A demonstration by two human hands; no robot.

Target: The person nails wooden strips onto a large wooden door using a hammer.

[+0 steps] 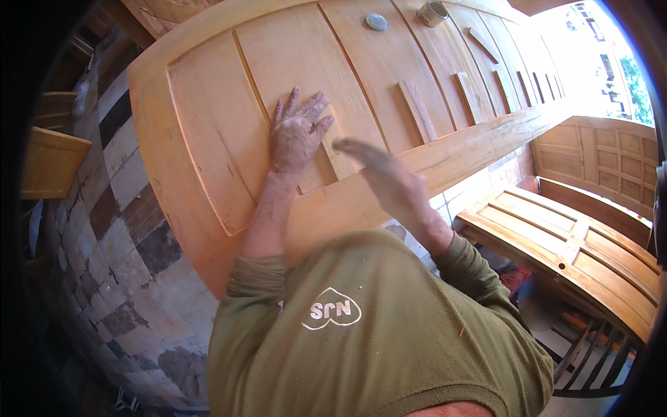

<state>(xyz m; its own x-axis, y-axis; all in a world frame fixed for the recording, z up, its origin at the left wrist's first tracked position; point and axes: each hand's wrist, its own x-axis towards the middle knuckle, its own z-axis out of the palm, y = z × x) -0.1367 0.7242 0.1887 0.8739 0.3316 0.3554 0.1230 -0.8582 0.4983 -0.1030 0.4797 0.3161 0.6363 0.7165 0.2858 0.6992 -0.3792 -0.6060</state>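
A large panelled wooden door lies flat in front of me. My left hand rests on it, palm down with fingers spread, its thumb side against a short pale wooden strip. Just right of that strip, my right hand is smeared by motion. Its fingers point left toward the strip, and I cannot make out whether they hold anything. More wooden strips lie across the panels to the right, roughly in a row.
A round pale lid and an open tin stand at the door's far side. At right lies another panelled door on a slatted support. Further panels lean behind it. Worn patchwork tiles cover the floor at left.
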